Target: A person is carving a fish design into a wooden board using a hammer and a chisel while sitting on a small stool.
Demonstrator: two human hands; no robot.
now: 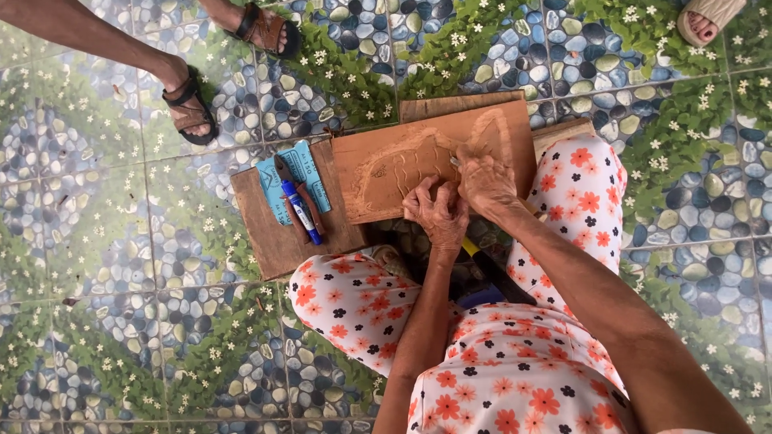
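- Where the person sits, the floor is tiled with a printed pattern of blue and grey pebbles, green leaves and small white flowers; grout lines cross it in a grid.
- A dark wooden board lies flat on those tiles in front of the knees, and more planks show beyond it, under the work.
- On the dark board rests a pale blue packet, with a blue marker pen and a brown-handled tool lying across it, side by side.
- The carved wooden panel (reddish-brown, with curved lines cut into its face) lies tilted over the board's right edge, against the person's knees in orange-flowered trousers.
- The left hand is curled closed at the panel's near edge, fingers bent down onto the wood; whether it grips the tool too, I cannot tell.
- The right hand is closed around a carving tool, whose metal tip shows just past the knuckles and touches the panel's carved face.
- A yellow and black handle peeks out below the wrists, between the knees.
- Other people stand near: two feet in brown sandals at the top left, well apart from the panel, and another sandalled foot at the top right corner.
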